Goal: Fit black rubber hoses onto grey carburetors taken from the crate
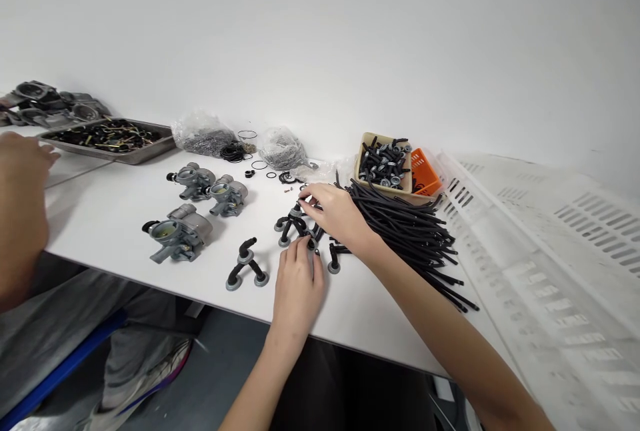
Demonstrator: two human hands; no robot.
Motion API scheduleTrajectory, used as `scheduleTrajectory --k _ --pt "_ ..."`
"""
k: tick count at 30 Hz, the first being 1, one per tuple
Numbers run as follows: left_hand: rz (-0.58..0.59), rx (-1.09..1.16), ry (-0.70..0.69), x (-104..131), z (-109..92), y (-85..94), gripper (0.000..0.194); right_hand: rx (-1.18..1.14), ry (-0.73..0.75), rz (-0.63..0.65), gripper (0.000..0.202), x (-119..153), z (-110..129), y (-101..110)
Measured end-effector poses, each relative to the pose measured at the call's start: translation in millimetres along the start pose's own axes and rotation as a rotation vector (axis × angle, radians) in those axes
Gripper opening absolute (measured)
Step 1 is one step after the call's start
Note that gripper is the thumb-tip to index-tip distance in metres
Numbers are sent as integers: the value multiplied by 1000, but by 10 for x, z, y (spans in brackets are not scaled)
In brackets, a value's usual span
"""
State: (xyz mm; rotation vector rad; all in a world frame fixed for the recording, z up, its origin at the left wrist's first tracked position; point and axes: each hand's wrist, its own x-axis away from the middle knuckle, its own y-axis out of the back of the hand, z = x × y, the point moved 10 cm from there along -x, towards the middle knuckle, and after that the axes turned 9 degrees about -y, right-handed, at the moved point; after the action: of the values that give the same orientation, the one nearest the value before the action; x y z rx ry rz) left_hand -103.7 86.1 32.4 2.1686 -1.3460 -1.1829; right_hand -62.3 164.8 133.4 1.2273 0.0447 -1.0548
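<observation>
My right hand (340,214) pinches the top of a black elbow fitting (295,212) in a small cluster of such fittings with grey caps. Just below it, my left hand (300,277) has its fingers closed around another elbow fitting (311,243), largely hidden by the fingers. To the left, a stacked group of elbow fittings (245,257) stands on the white table (210,277). A single capped fitting (334,261) sits right of my left hand. Black rubber hoses (405,224) lie in a spread bundle beneath and beyond my right forearm.
Three carburetors (181,234) stand at left. Behind are a metal tray (150,151) of small parts, plastic bags (203,134) and loose rings. A cream bin (359,163) of fittings, an orange basket (425,174) and white crates (550,271) are at right. A co-worker's hand (25,177) appears far left.
</observation>
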Motion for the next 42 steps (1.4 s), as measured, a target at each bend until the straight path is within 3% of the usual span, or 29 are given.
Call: scheduleTrajectory --k 14,42 --pt "-32 85 -19 64 -9 56 27 50 61 34 10 25 111 -202" --pt "-40 123 -42 84 2 58 22 186 115 70 15 37 197 -292"
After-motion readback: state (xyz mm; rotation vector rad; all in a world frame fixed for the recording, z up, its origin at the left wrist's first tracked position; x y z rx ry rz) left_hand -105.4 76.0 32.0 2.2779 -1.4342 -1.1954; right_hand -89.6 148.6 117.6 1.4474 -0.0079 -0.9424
